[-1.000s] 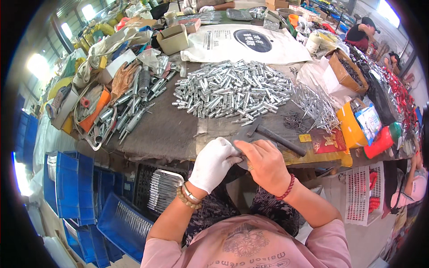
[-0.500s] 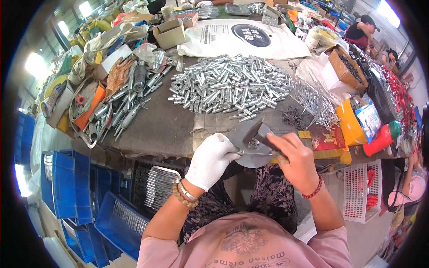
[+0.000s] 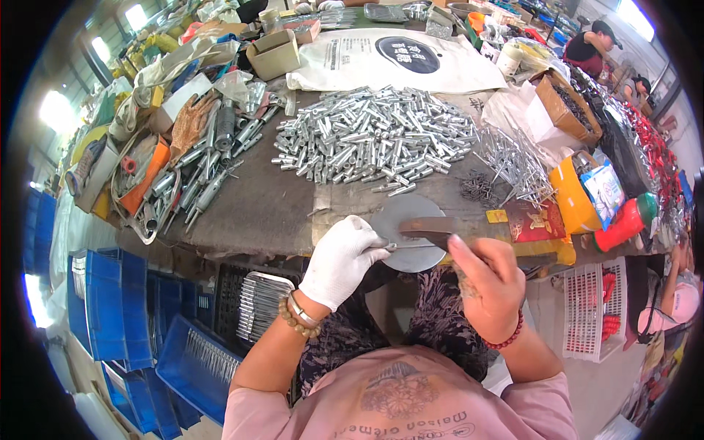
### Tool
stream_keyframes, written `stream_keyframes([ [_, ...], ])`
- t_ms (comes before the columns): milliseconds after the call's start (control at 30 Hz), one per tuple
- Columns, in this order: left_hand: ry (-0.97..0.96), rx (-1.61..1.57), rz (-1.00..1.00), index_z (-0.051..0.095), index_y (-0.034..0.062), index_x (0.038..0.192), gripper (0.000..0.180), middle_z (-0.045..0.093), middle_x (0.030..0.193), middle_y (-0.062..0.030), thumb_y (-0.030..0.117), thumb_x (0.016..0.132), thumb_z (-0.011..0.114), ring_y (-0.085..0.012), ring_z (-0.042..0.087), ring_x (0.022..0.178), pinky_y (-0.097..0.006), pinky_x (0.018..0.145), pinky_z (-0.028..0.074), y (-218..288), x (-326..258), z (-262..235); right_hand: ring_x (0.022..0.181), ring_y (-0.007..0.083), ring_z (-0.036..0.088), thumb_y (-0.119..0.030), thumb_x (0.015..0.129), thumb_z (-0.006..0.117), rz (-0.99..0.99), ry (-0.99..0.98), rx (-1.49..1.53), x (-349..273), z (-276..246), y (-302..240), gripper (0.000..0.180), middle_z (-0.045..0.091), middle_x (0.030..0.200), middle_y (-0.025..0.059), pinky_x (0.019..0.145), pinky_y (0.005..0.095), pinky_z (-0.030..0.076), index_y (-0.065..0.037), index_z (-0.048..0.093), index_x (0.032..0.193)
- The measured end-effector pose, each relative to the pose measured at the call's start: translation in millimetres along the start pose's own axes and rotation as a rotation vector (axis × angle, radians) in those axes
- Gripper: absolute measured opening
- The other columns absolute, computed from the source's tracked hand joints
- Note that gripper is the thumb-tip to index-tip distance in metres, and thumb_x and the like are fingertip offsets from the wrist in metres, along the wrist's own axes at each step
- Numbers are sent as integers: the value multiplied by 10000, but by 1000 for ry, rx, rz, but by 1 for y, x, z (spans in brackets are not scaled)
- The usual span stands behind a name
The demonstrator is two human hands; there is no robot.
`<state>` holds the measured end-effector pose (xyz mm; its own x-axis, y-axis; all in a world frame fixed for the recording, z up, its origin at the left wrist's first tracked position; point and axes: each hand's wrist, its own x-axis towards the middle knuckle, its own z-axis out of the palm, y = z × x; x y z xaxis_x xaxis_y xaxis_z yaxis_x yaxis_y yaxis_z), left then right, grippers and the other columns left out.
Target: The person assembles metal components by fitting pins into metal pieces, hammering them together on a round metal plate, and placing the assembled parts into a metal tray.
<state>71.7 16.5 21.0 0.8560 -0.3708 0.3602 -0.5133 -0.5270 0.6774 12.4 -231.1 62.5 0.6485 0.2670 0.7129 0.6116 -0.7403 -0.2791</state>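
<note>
Observed from beside the counter: the gloved left hand has its grip pinched on one end of a thin metal rod, apparently to steady it with the fingertips clear of the hammer. The rod lies across the round grey disc at the counter's near edge, which presumably backs it firmly. Its long axis runs left to right, free end toward the right hand. The right hand's grip is wrapped on the hammer, whose head lies over the disc, roughly left to right. Head-to-rod contact: cannot be told.
</note>
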Motion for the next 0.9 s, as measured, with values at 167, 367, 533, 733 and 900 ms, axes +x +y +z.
stream_keyframes([
  [167, -30, 30, -20, 783, 56, 931, 117, 662, 930, -96, 101, 826, 813, -305, 637, 944, -406, 866, 520, 1, 1, -3, 750, 251, 656, 17, 806, 686, 17, -222, 18, -10, 5, 7, 558, 610, 969, 71, 652, 376, 546, -153, 743, 1334],
  [367, -39, 19, -29, 795, 54, 947, 132, 661, 957, -93, 98, 826, 824, -287, 637, 943, -385, 865, 518, 1, -1, -2, 815, 365, 658, 60, 795, 690, 217, -162, 228, 15, 3, 15, 585, 613, 981, 130, 697, 421, 550, -143, 719, 1343],
  [533, -38, 22, -4, 809, 65, 963, 152, 664, 950, -87, 118, 825, 843, -278, 643, 945, -378, 859, 522, 0, -1, -4, 952, 326, 639, 28, 747, 754, 98, -275, 3, 16, 9, 41, 531, 613, 984, 103, 787, 434, 543, -133, 746, 1253],
  [733, -15, 22, -8, 816, 74, 996, 187, 677, 972, -87, 138, 824, 854, -278, 648, 976, -382, 879, 524, -2, -6, -3, 875, 312, 657, -72, 755, 822, 184, -441, 16, -3, 8, 0, 288, 630, 931, 99, 742, 456, 532, -106, 696, 1012],
  [900, 304, -16, -179, 753, 92, 1266, 380, 710, 977, -84, 126, 890, 804, -233, 675, 896, -355, 823, 551, 16, -33, 13, 684, 233, 671, -33, 867, 768, 653, -700, 537, -13, 12, -11, 304, 710, 806, 113, 674, 361, 534, 12, 668, 1150],
])
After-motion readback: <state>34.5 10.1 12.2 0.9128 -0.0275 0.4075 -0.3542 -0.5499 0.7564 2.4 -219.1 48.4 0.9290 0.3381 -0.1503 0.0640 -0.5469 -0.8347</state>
